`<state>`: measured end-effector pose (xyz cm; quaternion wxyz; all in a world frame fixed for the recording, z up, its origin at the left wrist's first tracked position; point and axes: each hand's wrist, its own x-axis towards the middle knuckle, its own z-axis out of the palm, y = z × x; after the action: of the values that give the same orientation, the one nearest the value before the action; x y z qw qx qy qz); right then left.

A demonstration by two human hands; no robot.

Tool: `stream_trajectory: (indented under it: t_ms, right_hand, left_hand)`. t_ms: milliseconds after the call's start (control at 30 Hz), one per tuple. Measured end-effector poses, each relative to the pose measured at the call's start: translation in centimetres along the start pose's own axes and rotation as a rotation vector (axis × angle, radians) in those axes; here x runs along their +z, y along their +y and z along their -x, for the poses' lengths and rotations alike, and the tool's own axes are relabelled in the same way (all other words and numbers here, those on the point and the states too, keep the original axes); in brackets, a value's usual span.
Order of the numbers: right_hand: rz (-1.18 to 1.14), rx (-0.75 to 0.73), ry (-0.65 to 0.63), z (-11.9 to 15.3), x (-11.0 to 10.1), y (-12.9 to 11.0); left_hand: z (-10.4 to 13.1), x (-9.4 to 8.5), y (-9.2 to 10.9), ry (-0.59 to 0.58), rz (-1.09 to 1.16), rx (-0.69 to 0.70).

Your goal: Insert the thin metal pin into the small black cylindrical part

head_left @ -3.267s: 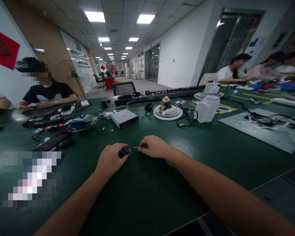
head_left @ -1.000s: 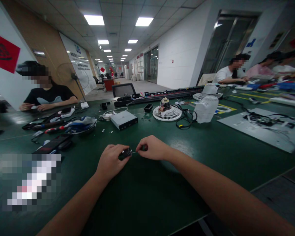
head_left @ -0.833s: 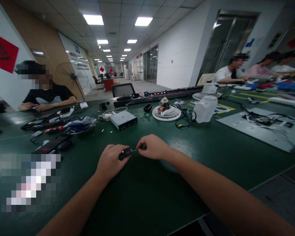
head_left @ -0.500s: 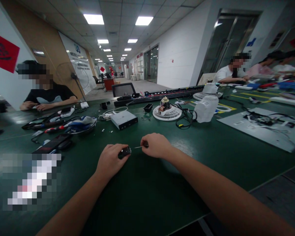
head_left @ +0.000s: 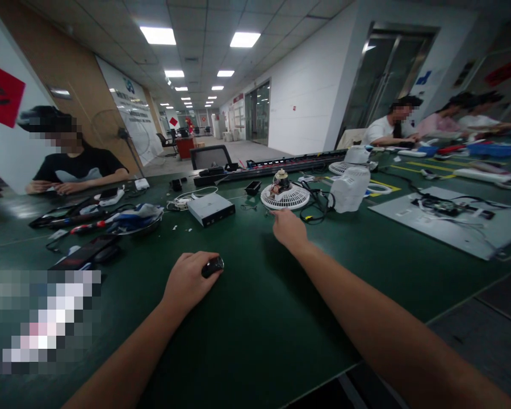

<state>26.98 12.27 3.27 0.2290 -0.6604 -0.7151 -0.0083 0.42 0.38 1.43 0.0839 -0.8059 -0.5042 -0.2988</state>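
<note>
Black box [head_left: 252, 191], contents indistinct, sits beyond left grip [head_left: 187, 277] clasping dark cylinder [head_left: 213, 267]; state of right grip [head_left: 290, 228] unclear.

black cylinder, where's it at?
In the head view, just left of centre: the black cylinder is in the person's left hand, lower in the picture than the grey box.

"Where did the head camera sit?"
"On the wearer's head, looking forward and down over the green workbench [head_left: 247, 341]."
"How near?"
"Close to the left hand [head_left: 189, 282] and right hand [head_left: 290, 227] (both forearms [head_left: 366, 301] ran in from below), the ceiling lights [head_left: 157, 36] well beyond."
</note>
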Motion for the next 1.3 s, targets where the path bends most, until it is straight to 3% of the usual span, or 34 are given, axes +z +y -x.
stream_trajectory:
  t_ms: [133,300,533,633,900,1100,1300]
  right_hand:
    - [0.040,0.090,0.096,-1.5,0.7,3.2]
    - [0.042,0.112,0.017,-2.0,1.7,4.8]
    - [0.039,0.019,-0.012,-2.4,2.8,2.5]
    - [0.047,0.039,-0.158,-4.2,3.2,1.6]
    - [0.078,0.064,-0.223,-8.8,4.4,0.0]
    - [0.076,0.181,-0.206,-8.1,4.4,0.4]
    - [0.023,0.124,-0.231,-5.0,3.3,0.8]
  left_hand:
    - [0.0,0.0,0.0,0.014,0.009,0.014]
    - [0.0,0.0,0.1,-0.017,0.016,-0.008]
    - [0.0,0.1,0.0,-0.052,0.002,-0.038]
    - [0.0,0.1,0.0,-0.038,-0.004,-0.037]
    - [-0.2,-0.2,0.5,-0.118,0.033,-0.115]
    - [-0.3,-0.4,0.8,-0.152,0.031,-0.151]
    - [-0.3,-0.6,0.9,-0.167,0.034,-0.140]
